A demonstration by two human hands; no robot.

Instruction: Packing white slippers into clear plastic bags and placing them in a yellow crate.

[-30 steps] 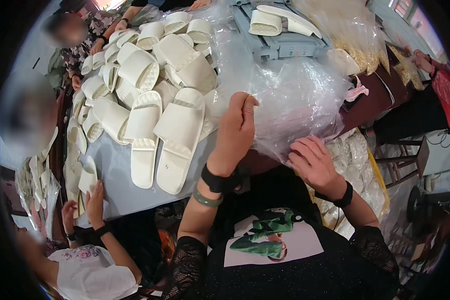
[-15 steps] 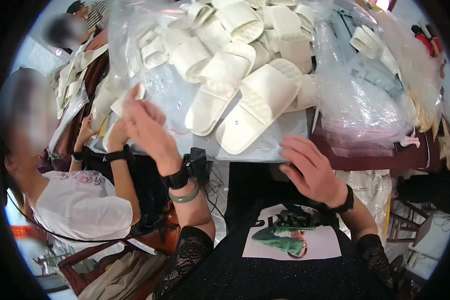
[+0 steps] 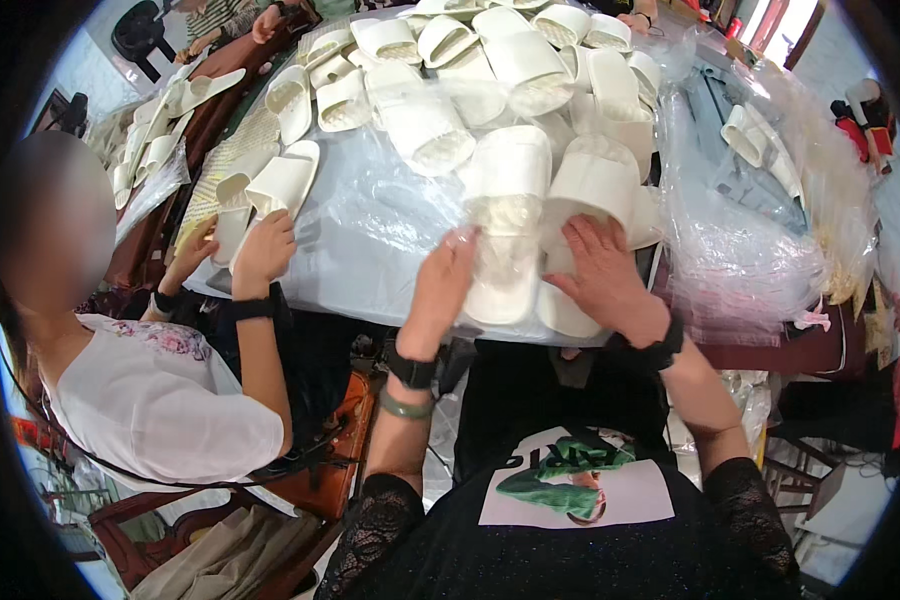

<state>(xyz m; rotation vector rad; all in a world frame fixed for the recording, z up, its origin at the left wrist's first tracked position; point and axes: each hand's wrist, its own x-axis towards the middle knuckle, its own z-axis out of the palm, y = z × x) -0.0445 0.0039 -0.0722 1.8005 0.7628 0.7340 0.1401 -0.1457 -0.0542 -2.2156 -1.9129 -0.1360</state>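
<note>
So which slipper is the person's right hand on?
The front pair's right-hand slipper: the right hand covers part of it, while the left hand is by the left-hand slipper.

"What finish have the slippers [image 3: 510, 165]?"
"Smooth, matt, soft-looking plastic."
"And right of the slippers?"
"Bags [image 3: 740, 245]: glossy, crinkled, see-through plastic."
"Nearer than the slippers?"
"A shirt [image 3: 580, 560] of matt cloth, with lace sleeves [image 3: 372, 530]."
</note>
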